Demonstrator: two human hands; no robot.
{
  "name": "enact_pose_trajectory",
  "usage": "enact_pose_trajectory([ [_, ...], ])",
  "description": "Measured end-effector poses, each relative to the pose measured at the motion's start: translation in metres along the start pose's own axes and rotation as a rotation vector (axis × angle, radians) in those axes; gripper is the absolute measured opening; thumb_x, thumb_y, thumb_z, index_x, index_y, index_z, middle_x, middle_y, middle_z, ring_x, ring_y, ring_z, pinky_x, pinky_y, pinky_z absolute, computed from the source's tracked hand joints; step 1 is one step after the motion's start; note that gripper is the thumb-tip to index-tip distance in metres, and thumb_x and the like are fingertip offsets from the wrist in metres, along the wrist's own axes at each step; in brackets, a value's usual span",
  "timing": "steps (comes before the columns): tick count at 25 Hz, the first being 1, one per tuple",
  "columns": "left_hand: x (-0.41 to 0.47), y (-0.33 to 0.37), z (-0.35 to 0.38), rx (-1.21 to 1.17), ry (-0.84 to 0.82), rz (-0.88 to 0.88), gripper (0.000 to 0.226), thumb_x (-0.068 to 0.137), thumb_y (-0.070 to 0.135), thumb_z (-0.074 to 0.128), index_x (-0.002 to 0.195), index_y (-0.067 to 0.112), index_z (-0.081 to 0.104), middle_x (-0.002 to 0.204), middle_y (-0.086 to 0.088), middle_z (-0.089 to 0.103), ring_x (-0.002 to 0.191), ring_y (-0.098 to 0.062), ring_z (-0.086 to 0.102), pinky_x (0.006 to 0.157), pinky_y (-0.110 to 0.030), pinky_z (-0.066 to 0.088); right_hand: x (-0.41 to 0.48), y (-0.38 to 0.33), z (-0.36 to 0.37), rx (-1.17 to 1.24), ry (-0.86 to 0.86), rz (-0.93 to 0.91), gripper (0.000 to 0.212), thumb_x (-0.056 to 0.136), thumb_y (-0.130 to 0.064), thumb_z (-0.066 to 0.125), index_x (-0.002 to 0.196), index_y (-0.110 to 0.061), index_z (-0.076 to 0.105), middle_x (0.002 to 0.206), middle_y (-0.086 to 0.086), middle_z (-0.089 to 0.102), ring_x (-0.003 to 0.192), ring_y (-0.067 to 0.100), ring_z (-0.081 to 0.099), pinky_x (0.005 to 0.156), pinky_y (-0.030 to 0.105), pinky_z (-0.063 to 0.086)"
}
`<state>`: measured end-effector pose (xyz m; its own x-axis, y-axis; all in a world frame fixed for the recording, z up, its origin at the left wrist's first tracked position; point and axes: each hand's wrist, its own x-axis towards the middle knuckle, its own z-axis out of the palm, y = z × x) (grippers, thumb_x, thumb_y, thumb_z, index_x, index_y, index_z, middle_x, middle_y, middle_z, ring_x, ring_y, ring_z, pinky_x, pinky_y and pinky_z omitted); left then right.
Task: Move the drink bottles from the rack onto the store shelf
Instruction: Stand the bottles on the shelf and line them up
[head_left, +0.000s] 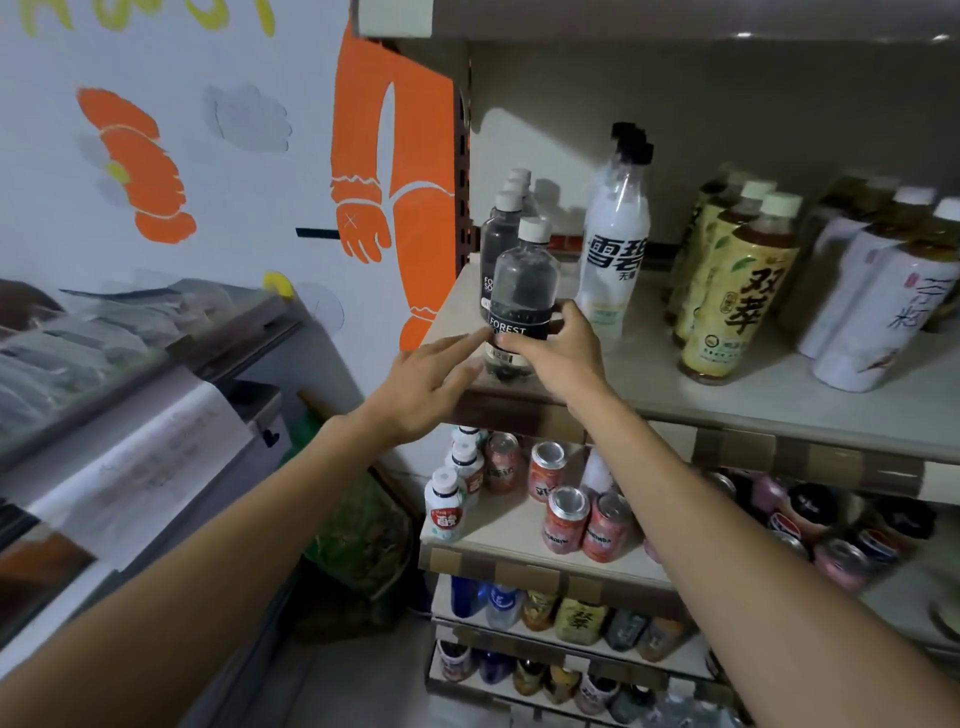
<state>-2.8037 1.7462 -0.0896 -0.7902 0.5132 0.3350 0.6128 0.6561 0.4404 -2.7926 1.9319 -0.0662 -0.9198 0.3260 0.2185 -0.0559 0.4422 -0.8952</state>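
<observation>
Placement step. Our left hand (431, 379), fingers straight, touches with its forefinger the dark label of the clear plastic white-capped drink bottle (522, 291); our right hand (558, 353) wraps its fingers round the bottle's lower half. The bottle stands upright at the front left corner of the pale store shelf (779, 400), close to its lip, before a row of like bottles (501, 228). Next, we judge: slide it back, then release. The tall white soda bottle (613, 249) stands near on the right, a narrow bare strip between.
</observation>
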Motion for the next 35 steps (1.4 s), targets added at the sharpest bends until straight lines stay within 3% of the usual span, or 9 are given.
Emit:
enact_pose_trajectory([
  [3, 0.006, -0.016, 0.009, 0.046, -0.024, -0.024, 0.06, 0.091, 0.06, 0.013, 0.148, 0.045, 0.023, 0.152, 0.002, 0.039, 0.142, -0.017, 0.029, 0.114, -0.047, 0.017, 0.009, 0.004, 0.01, -0.035, -0.001, -0.009, 0.061, 0.071, -0.039, 0.084, 0.118, -0.02, 0.049, 0.103, -0.01, 0.056, 0.094, 0.013, 0.056, 0.082, 0.028, 0.044],
  [9, 0.026, -0.023, 0.004, 0.102, -0.047, -0.079, 0.062, 0.092, 0.055, 0.013, 0.147, 0.035, 0.034, 0.153, 0.003, 0.036, 0.142, -0.017, 0.025, 0.111, -0.036, 0.009, 0.028, 0.009, 0.025, -0.093, -0.012, -0.072, 0.058, 0.071, -0.04, 0.084, 0.111, -0.025, 0.044, 0.115, -0.006, 0.063, 0.098, 0.013, 0.058, 0.085, 0.028, 0.047],
  [13, 0.032, -0.026, 0.01, 0.092, -0.014, -0.069, 0.065, 0.093, 0.052, 0.01, 0.144, 0.027, 0.041, 0.148, 0.004, 0.042, 0.139, -0.016, 0.027, 0.11, -0.033, 0.009, 0.038, 0.012, 0.038, -0.122, 0.013, -0.088, 0.057, 0.074, -0.039, 0.081, 0.112, -0.023, 0.041, 0.12, -0.001, 0.063, 0.107, 0.019, 0.061, 0.091, 0.039, 0.051],
  [18, 0.049, -0.028, 0.014, 0.354, 0.046, 0.077, 0.069, 0.088, 0.047, 0.003, 0.129, 0.02, 0.052, 0.138, -0.001, 0.05, 0.137, -0.021, 0.028, 0.115, -0.041, 0.009, 0.046, 0.012, 0.043, -0.108, 0.036, -0.067, 0.056, 0.073, -0.04, 0.082, 0.108, -0.025, 0.041, 0.113, -0.002, 0.065, 0.103, 0.019, 0.063, 0.088, 0.038, 0.053],
  [25, 0.051, -0.041, 0.023, 0.262, -0.072, 0.061, 0.068, 0.087, 0.059, 0.0, 0.137, 0.037, 0.041, 0.154, -0.003, 0.028, 0.144, -0.024, 0.013, 0.116, -0.056, 0.001, 0.045, 0.011, 0.045, -0.135, 0.083, -0.083, 0.053, 0.072, -0.038, 0.083, 0.109, -0.026, 0.046, 0.11, -0.006, 0.067, 0.099, 0.014, 0.064, 0.086, 0.033, 0.053],
  [29, 0.047, -0.045, 0.024, 0.22, -0.055, 0.049, 0.063, 0.084, 0.061, 0.006, 0.133, 0.039, 0.039, 0.154, -0.002, 0.029, 0.144, -0.022, 0.012, 0.116, -0.057, 0.002, 0.041, 0.011, 0.045, -0.091, 0.092, -0.067, 0.052, 0.07, -0.038, 0.084, 0.107, -0.03, 0.049, 0.097, -0.017, 0.063, 0.091, 0.008, 0.064, 0.079, 0.027, 0.054],
  [35, 0.043, -0.042, 0.025, 0.274, -0.108, 0.06, 0.059, 0.084, 0.063, 0.006, 0.135, 0.043, 0.029, 0.157, -0.004, 0.021, 0.146, -0.024, 0.007, 0.115, -0.06, -0.003, 0.036, 0.005, 0.049, -0.095, 0.125, -0.036, 0.056, 0.071, -0.039, 0.084, 0.115, -0.027, 0.052, 0.101, -0.014, 0.065, 0.095, 0.007, 0.063, 0.08, 0.02, 0.048],
])
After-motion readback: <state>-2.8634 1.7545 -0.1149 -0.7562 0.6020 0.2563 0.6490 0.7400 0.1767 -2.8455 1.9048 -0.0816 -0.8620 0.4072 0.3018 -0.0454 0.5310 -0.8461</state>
